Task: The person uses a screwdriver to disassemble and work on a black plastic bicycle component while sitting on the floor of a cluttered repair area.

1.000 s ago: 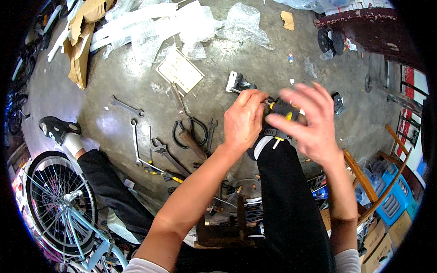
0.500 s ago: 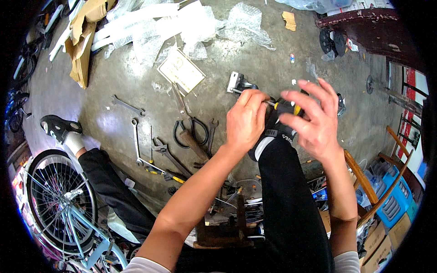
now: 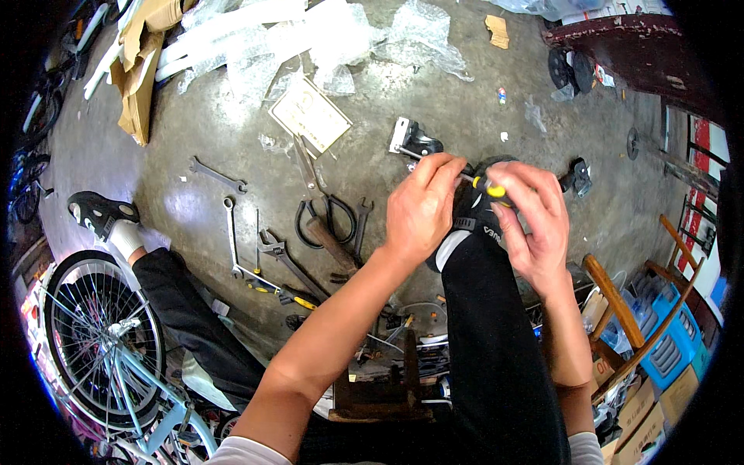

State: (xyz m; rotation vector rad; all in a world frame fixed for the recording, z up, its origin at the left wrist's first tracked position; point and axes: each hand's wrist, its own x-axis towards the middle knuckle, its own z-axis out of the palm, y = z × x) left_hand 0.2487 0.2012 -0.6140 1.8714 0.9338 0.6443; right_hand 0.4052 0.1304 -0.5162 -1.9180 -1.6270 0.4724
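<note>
My left hand (image 3: 422,205) is closed on the thin metal shaft of a yellow-and-black screwdriver (image 3: 490,188). My right hand (image 3: 535,221) has its fingers curled onto the handle. Just beyond my left fingertips, a black part with a silver plate (image 3: 402,136) sits at the shaft's far end; whether they touch I cannot tell. Both hands are over my black right shoe (image 3: 470,222) and trouser leg (image 3: 492,325). To the left on the concrete lie scissors (image 3: 308,174), open-end wrenches (image 3: 217,174), an adjustable wrench (image 3: 283,260) and more screwdrivers (image 3: 296,300).
A light-blue bicycle (image 3: 124,364) stands lower left beside my left foot (image 3: 101,213). Cardboard (image 3: 136,93), bubble wrap (image 3: 411,39) and a pale board (image 3: 310,116) lie ahead. At right are a wooden frame (image 3: 620,310), blue plastic crate (image 3: 666,345), cartons (image 3: 643,422) and dark red furniture (image 3: 612,54).
My right hand's spread, moving fingers have closed in around the screwdriver handle, which now shows at a different turn. My left hand has kept its grip, shifting very slightly rightward in view.
</note>
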